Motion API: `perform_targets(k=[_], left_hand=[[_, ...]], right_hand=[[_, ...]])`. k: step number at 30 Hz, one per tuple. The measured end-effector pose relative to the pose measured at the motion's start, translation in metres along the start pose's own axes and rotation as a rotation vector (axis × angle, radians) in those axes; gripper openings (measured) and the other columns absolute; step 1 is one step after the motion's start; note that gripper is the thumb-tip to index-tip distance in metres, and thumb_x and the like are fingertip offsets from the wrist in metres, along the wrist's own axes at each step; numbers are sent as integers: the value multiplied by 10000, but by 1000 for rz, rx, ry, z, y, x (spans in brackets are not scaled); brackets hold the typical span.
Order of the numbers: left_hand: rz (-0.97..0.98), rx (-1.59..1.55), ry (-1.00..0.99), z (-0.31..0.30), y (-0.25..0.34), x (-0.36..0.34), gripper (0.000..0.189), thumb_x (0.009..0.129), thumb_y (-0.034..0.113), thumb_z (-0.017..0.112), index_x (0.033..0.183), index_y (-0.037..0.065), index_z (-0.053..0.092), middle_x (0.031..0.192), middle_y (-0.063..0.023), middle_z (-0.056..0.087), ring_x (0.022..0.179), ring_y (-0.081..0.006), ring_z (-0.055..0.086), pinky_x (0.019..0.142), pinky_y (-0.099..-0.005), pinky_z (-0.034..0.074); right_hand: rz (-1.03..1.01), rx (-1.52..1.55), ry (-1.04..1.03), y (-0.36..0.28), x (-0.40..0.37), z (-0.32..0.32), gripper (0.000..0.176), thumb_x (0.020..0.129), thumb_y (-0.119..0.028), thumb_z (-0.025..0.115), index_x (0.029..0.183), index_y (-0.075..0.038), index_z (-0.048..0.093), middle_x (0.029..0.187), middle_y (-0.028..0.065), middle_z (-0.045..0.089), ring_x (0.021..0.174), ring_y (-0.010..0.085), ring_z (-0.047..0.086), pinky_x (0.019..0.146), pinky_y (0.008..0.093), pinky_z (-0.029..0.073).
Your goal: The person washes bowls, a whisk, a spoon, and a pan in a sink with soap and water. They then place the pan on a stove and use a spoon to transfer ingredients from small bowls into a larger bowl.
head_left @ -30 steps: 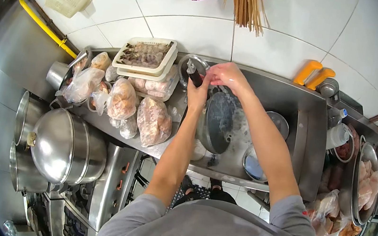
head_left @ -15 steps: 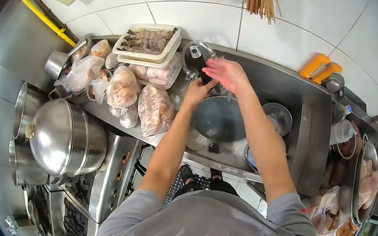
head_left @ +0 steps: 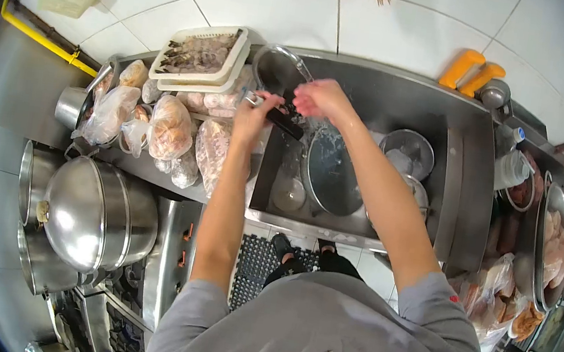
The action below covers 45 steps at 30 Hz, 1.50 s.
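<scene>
steadying a dark, round, black-handled metal pan [head_left: 332, 172] in a long grey steel sink [head_left: 393, 91]

we are handling the wet pan at its grip end. our left hand [head_left: 250, 122] is closing around the long black handle [head_left: 285, 122], near its silvery tip, and is pointing it up and to the left, away from the pan's round body. our right hand [head_left: 324, 101] is hovering beside the handle with its fingers partly curling; we are not seeing whether it is touching or holding anything. a shiny, clear-looking curved tube [head_left: 302, 66] is arching just behind it.

the pan is lying in the left part of the sink, its dark inside showing pale streaks and spots. a round steel bowl [head_left: 408, 152] is sitting to its right, and a small whitish round dish [head_left: 288, 193] is resting by its lower left edge. bagged pale meat [head_left: 212, 152] is lying on the counter beside the sink.

as we are judging it, the pan's wet look is calling for a firm left grip, with the right fingers staying free of the tube and the handle not twisting.
</scene>
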<state>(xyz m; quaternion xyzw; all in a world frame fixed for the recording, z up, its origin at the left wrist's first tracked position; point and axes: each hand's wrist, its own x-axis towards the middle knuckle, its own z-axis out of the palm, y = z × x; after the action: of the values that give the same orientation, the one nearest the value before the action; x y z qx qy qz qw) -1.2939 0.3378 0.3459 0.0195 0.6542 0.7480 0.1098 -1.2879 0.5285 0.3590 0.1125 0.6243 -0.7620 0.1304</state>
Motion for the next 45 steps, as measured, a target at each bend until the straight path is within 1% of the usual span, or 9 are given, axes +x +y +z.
perform_targets(k=[6,11,15,21,27,36,37,41,45], left_hand=[[-52,648,-161,-16,47,-1,207,765,158,750,887,26,646,742,-12,632,654,-80,589,509,-217,478],[-146,700,-412,0,78,16,275,774,162,741,934,-49,668,797,-79,625,754,-142,623,626,-249,559],[-469,1571,-738,33,93,40,332,728,322,758,710,-2,688,694,-73,642,586,-122,611,473,-264,507],[-445,1905,-1060,17,38,10,613,689,613,684,575,12,656,602,-137,622,533,-191,606,478,-349,471],[-300,1884,-950,17,48,0,745,673,746,578,550,13,638,597,-154,611,619,-281,639,600,-402,499],[288,2181,-776,107,80,33,722,598,715,674,831,32,702,878,-123,688,883,-303,658,756,-442,526],[129,2194,-789,114,82,37,762,565,727,687,900,43,703,999,-127,672,978,-333,627,806,-460,515],[365,2157,-738,103,62,56,814,578,781,628,946,59,710,997,-146,674,1015,-338,616,827,-454,500],[272,2310,-806,130,67,53,803,616,805,572,950,91,728,979,-106,688,974,-283,640,811,-377,494]], right_hand=[[-58,2,-192,-25,-1,14,319,871,-192,604,1021,89,599,914,207,663,804,261,678,707,328,568],[-7,85,-238,-24,-15,-7,370,892,-234,576,1085,81,573,1005,208,649,886,255,668,780,326,554],[-95,-24,-119,-5,-34,-25,310,896,-218,579,1056,45,611,964,161,667,792,226,678,708,302,557],[-196,32,171,58,-109,-97,290,904,-248,596,1045,0,644,928,94,679,752,146,652,691,255,530],[32,-82,408,164,-188,-168,231,904,-196,591,1012,-3,657,889,65,687,697,117,636,606,234,487],[-175,-438,618,221,-265,-134,157,885,-126,590,967,-8,654,808,89,688,698,140,649,638,271,497],[-213,-500,631,214,-271,-129,146,880,-111,592,958,-5,653,806,99,686,699,150,653,637,274,498],[-292,-529,698,210,-286,-126,114,860,-67,599,935,6,645,802,126,678,705,181,663,633,284,504],[-275,-487,738,207,-284,-127,102,850,-52,598,924,-1,646,798,135,664,678,205,656,608,295,500]])
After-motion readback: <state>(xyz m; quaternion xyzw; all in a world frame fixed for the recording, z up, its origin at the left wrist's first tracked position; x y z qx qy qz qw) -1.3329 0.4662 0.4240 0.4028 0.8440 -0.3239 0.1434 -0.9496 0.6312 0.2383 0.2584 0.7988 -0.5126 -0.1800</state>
